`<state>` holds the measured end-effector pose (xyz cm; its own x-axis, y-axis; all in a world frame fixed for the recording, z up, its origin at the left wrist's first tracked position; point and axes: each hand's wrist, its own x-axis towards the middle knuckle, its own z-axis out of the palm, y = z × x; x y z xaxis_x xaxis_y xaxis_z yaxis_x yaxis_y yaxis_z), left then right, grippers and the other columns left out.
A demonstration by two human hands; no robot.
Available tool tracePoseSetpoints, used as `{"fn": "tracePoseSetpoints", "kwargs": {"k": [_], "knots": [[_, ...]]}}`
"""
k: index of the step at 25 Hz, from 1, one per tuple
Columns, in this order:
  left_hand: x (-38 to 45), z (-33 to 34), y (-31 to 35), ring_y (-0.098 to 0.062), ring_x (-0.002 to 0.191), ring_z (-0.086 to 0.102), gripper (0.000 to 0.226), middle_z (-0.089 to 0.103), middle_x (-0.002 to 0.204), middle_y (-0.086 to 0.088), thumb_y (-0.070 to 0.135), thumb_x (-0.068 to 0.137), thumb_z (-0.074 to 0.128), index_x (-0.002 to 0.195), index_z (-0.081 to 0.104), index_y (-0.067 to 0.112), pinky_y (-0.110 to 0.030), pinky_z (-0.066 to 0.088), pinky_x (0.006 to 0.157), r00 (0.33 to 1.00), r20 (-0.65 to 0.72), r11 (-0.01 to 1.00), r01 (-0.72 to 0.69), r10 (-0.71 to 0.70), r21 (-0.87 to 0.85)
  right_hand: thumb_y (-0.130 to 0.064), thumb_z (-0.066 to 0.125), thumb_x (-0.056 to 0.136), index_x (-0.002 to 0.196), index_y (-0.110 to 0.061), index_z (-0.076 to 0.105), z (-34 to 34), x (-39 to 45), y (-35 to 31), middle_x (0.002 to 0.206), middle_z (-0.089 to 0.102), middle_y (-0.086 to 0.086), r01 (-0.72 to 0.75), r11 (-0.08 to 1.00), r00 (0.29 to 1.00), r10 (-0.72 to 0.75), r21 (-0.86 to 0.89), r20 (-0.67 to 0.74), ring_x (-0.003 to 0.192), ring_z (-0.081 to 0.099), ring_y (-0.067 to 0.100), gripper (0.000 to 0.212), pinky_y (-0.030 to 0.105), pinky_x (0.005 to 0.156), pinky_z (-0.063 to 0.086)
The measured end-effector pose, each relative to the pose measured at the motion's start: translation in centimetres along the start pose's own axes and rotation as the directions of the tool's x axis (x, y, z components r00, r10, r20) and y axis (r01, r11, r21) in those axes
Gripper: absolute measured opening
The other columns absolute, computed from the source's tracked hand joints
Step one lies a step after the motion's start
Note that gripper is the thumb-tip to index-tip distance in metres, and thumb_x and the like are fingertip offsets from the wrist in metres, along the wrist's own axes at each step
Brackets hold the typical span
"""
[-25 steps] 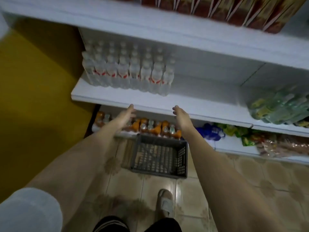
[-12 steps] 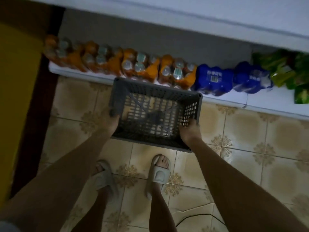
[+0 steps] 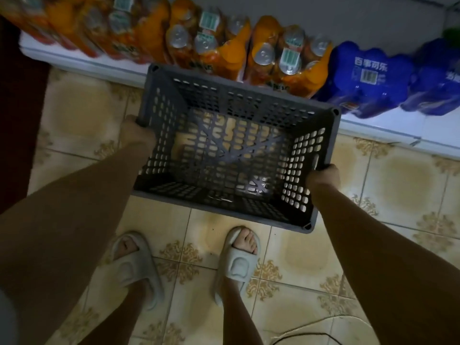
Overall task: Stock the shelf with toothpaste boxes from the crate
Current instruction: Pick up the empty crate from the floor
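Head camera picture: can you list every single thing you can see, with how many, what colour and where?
crate: one, dark grey, empty, held over the floor in front of the bottom shelf.
orange drink packs: several, exact count unclear, orange, in a row on the bottom shelf, left and middle.
blue drink packs: two, blue, on the bottom shelf to the right of the orange ones.
bottom shelf: one, white, along the top of the picture.
floor tiles: many, beige with a brown pattern, underfoot.
cable: one, dark, on the floor bottom right.
slippers: two, pale grey, on the person's feet.
left hand: one, grips the crate's left rim.
right hand: one, grips the crate's right rim.
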<state>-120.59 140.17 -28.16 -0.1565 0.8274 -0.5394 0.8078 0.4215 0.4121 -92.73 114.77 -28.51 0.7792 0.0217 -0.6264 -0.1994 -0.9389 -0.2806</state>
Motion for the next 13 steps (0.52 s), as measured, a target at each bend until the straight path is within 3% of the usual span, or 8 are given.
{"fn": "tracePoseSetpoints", "kwargs": {"k": [3,5,7,9,13], "knots": [[0.0,-2.1,-1.0,-0.027,0.087,0.052,0.037,0.056,0.11,-0.013,0.008,0.097,0.047,0.134,0.046,0.004,-0.031,0.044,0.075,0.996,0.005,0.995,0.092,-0.092,-0.043,-0.024,0.053,0.095,0.122,-0.005,0.055,-0.1,-1.7,-1.0,0.119,0.064,0.02,0.034,0.999,0.999,-0.034,0.0,-0.011,0.108,0.062,0.04,0.033,0.05,0.094,0.052],[-0.3,-3.9,-2.8,-0.022,0.07,0.049,0.035,0.053,0.087,-0.005,0.013,0.099,0.047,0.133,0.048,0.005,-0.034,0.046,0.068,0.977,-0.038,0.972,0.203,-0.209,-0.119,-0.019,0.055,0.094,0.121,-0.007,0.056,0.0,-3.3,-2.6,0.117,0.065,0.019,0.078,0.996,0.997,-0.078,-0.046,0.0,0.106,0.063,0.039,0.03,0.051,0.094,0.052],[-0.6,-6.4,-5.5,-0.022,0.066,0.051,0.033,0.051,0.078,-0.003,0.019,0.099,0.05,0.129,0.052,0.007,-0.037,0.051,0.07,0.932,-0.052,0.911,0.336,-0.358,-0.24,-0.012,0.054,0.093,0.122,-0.008,0.056,0.9,-5.5,-4.9,0.115,0.065,0.016,0.136,0.987,0.99,-0.132,-0.088,0.054,0.105,0.063,0.037,0.029,0.051,0.093,0.053],[-0.9,-9.3,-8.5,-0.026,0.075,0.056,0.031,0.056,0.087,-0.007,0.023,0.098,0.053,0.125,0.054,0.008,-0.039,0.053,0.075,0.879,-0.019,0.818,0.434,-0.476,-0.378,-0.012,0.055,0.092,0.121,-0.009,0.057,2.6,-8.0,-7.3,0.115,0.067,0.016,0.198,0.971,0.978,-0.186,-0.134,0.099,0.102,0.064,0.037,0.03,0.052,0.091,0.053],[-0.1,-15.3,-18.0,-0.035,0.111,0.061,0.045,0.061,0.129,-0.014,0.032,0.092,0.054,0.132,0.054,0.011,-0.042,0.052,0.092,0.793,0.086,0.63,0.54,-0.604,-0.557,-0.013,0.054,0.095,0.122,-0.008,0.059,8.6,-14.1,-13.0,0.108,0.066,0.012,0.347,0.915,0.931,-0.309,-0.206,0.196,0.095,0.064,0.031,0.028,0.04,0.078,0.054]]}}
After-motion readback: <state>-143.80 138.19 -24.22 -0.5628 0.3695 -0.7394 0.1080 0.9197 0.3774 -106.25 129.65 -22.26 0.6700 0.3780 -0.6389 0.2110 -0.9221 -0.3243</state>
